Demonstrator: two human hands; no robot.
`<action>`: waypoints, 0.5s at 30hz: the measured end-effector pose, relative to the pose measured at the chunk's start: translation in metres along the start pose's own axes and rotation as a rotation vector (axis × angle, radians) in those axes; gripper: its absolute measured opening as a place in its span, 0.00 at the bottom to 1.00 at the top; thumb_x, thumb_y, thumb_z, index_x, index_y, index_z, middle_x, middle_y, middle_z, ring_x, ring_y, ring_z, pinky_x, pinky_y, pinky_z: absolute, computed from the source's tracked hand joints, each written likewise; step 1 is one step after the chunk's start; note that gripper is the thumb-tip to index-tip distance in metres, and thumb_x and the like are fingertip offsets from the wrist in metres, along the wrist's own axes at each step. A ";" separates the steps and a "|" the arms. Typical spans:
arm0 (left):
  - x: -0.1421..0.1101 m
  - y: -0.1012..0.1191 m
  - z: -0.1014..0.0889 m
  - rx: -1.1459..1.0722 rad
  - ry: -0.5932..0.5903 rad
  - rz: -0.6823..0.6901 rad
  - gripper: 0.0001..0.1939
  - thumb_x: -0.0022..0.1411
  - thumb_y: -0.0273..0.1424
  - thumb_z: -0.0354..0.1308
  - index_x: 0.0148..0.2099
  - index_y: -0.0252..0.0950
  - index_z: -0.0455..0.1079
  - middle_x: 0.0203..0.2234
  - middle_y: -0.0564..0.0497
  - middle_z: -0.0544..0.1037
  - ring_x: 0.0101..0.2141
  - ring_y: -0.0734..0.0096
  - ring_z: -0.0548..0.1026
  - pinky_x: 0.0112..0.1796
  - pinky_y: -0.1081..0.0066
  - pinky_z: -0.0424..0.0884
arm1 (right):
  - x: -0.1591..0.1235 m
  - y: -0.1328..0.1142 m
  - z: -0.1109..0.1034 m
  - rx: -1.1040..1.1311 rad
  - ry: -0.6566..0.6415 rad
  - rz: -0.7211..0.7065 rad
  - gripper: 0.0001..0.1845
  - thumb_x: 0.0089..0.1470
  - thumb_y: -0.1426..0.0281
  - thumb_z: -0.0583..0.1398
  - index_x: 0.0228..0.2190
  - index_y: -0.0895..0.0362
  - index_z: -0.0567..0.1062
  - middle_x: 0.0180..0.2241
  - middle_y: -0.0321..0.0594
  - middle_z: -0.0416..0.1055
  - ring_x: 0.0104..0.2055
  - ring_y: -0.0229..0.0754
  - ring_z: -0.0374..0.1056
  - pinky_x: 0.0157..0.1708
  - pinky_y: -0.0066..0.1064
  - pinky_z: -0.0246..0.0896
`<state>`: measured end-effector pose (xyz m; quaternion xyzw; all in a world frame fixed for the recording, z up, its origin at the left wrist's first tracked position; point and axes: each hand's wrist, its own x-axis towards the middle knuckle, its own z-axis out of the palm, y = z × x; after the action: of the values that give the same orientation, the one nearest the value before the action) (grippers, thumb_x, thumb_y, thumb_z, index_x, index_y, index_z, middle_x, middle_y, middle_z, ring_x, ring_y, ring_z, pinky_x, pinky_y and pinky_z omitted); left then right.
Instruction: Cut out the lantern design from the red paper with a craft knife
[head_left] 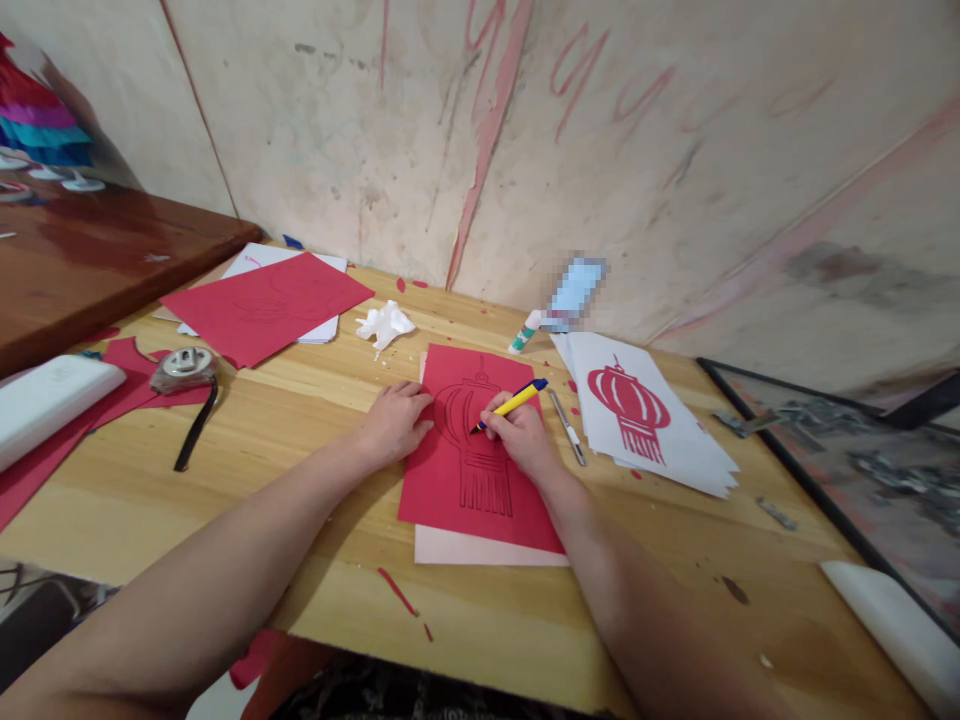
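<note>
A red sheet of paper with a lantern outline drawn in dark lines lies on a pale sheet. My right hand grips a yellow pen with a blue end, its tip on the lantern's body. At the red sheet's left edge, my left hand rests with the fingers stretched out, fingertips touching the paper. Just right of the sheet lies a craft knife. Farther right, white sheets carry a red cut-out lantern.
Toward the wall stand a glue stick and a blurred phone. Crumpled tissue and another red sheet lie back left. A tape measure and white case are at left. A black-framed pane borders the right.
</note>
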<state>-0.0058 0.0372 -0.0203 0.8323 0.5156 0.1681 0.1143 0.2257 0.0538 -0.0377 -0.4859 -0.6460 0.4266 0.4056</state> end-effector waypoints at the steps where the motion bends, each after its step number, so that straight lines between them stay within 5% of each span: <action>1: 0.000 0.000 0.000 0.005 0.000 -0.002 0.12 0.62 0.29 0.58 0.48 0.36 0.73 0.50 0.41 0.76 0.53 0.53 0.71 0.55 0.55 0.68 | 0.000 0.000 0.000 0.004 -0.001 0.001 0.10 0.47 0.62 0.61 0.24 0.53 0.67 0.16 0.29 0.64 0.20 0.36 0.57 0.24 0.30 0.53; 15: -0.001 0.001 0.000 0.030 -0.001 -0.003 0.12 0.62 0.29 0.58 0.48 0.35 0.73 0.50 0.42 0.75 0.54 0.54 0.71 0.56 0.57 0.67 | -0.001 -0.003 0.001 0.026 0.010 0.011 0.10 0.46 0.61 0.61 0.24 0.53 0.67 0.15 0.29 0.63 0.19 0.36 0.57 0.23 0.30 0.52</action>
<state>-0.0053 0.0362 -0.0203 0.8334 0.5191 0.1600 0.1022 0.2237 0.0524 -0.0354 -0.4862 -0.6358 0.4348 0.4128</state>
